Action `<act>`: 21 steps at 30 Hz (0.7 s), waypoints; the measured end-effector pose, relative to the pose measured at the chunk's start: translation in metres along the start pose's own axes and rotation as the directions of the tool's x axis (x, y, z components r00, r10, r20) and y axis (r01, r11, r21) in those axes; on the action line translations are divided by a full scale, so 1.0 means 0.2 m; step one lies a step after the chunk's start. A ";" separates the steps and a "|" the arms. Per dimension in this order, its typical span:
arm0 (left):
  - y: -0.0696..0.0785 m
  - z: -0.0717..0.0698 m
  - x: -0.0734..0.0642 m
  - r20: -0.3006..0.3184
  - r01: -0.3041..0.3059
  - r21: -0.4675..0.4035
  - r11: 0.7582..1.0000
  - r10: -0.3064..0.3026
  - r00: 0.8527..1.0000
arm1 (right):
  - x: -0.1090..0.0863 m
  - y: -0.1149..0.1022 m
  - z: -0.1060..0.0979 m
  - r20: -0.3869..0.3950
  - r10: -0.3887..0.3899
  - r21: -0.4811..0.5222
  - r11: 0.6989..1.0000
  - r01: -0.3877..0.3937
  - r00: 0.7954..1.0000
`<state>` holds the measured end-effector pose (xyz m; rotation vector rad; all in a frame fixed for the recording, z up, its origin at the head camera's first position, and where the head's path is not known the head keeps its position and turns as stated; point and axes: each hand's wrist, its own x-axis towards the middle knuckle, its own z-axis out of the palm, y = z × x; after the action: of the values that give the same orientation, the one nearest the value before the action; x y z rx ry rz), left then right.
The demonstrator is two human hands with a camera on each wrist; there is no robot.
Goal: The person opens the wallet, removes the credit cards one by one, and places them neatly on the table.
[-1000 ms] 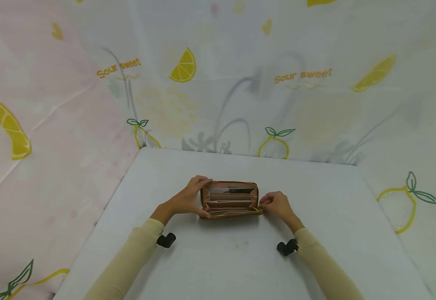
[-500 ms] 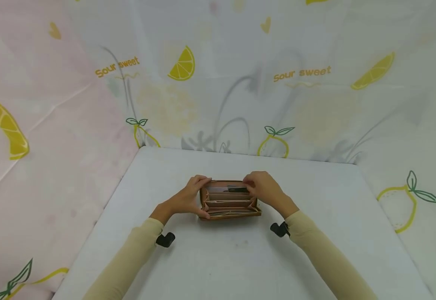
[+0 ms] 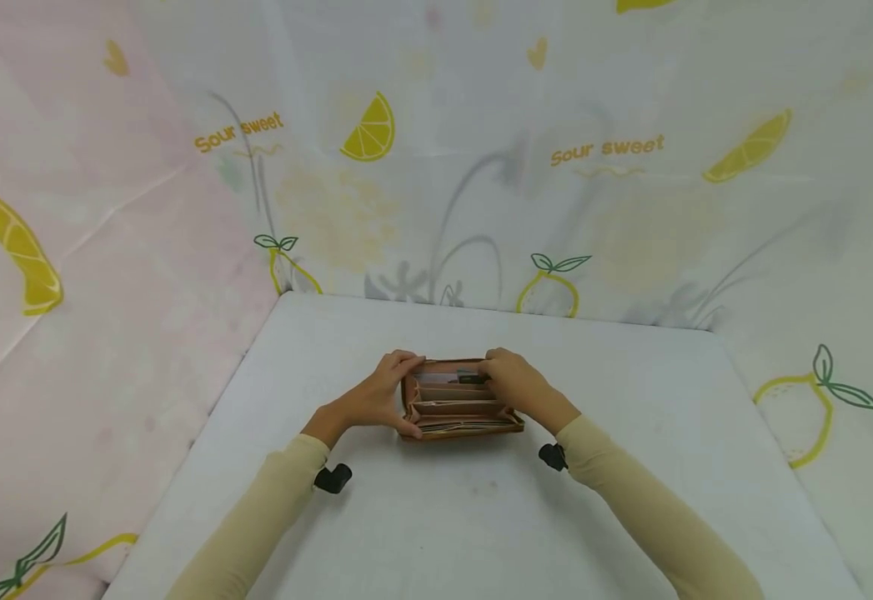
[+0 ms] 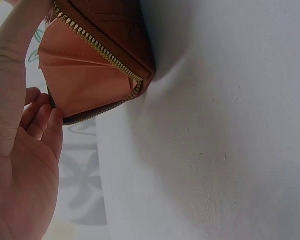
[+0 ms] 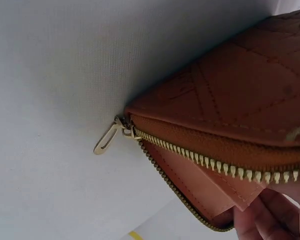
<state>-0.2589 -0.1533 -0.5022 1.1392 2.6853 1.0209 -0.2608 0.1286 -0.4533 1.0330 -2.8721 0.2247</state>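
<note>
Brown wallet [image 3: 454, 408] sits unzipped, mouth up, on the white tabletop [image 3: 436, 517], toward the far edge and well apart from both side edges. Long axis runs left-right, roughly parallel to the far edge.

Key relation: dark card [image 3: 469, 377] shows in the back compartment, right half, just left of the right hand's [image 3: 522, 385] fingertips. Right hand is the nearer one; left hand [image 3: 372, 400] is over at the other end.

Left hand: thumb on the near rim, fingers on the far rim, spread across the mouth, holding the left end.

Right hand: reaches over the right end to the far-right corner, fingers bent, tips close together. Fingertips are masked, so can't tell if they pinch the card, the far flap or nothing.

Zip pull [image 5: 106, 139] hangs free off the wallet's right end.
</note>
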 end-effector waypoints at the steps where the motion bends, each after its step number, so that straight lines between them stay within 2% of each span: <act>1: 0.00 0.00 0.00 0.003 0.004 0.002 1.000 -0.004 1.000 | 0.00 0.00 0.00 0.007 0.006 0.019 1.000 -0.006 1.000; 9: -0.01 -0.01 0.01 0.005 -0.004 0.014 1.000 0.004 1.000 | 0.02 0.00 -0.02 0.045 0.040 0.055 0.998 -0.043 0.998; 17: -0.02 0.00 0.00 0.000 -0.032 0.029 0.999 0.032 0.999 | 0.04 -0.03 0.01 0.040 0.041 -0.037 0.999 -0.039 0.998; 21: -0.01 0.00 -0.01 0.009 -0.023 0.026 0.999 0.023 1.000 | 0.03 -0.04 0.01 0.045 0.027 -0.053 0.998 -0.025 0.999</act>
<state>-0.2595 -0.1561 -0.5038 1.1793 2.6933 0.9847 -0.2612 0.1184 -0.4532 1.0054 -2.9163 0.1292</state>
